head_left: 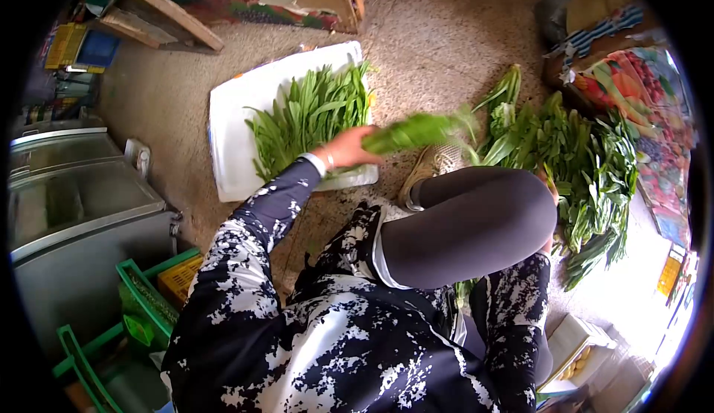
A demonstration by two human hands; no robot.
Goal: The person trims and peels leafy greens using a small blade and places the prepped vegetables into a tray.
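Left hand [348,148] closed round one end of a bunch of leafy greens [416,132]; the bunch sits at the fingers and runs out past them, clear of the palm side. Long axis lies roughly across the view, from the grip toward the right and slightly upward at the far end, which is blurred; cannot tell stem end from tip. Bunch is over the floor [439,45], between a white tray [229,141] and a larger heap of greens [587,167]. Tray holds long leaves [309,108] laid mostly upward in view, just beside the hand. Shoe [425,175] just below the bunch; bent knee [483,216] stands between it and the right hand [551,187], mostly hidden, near the heap, grip cannot be told. Chest freezer [82,190] at left, well apart.
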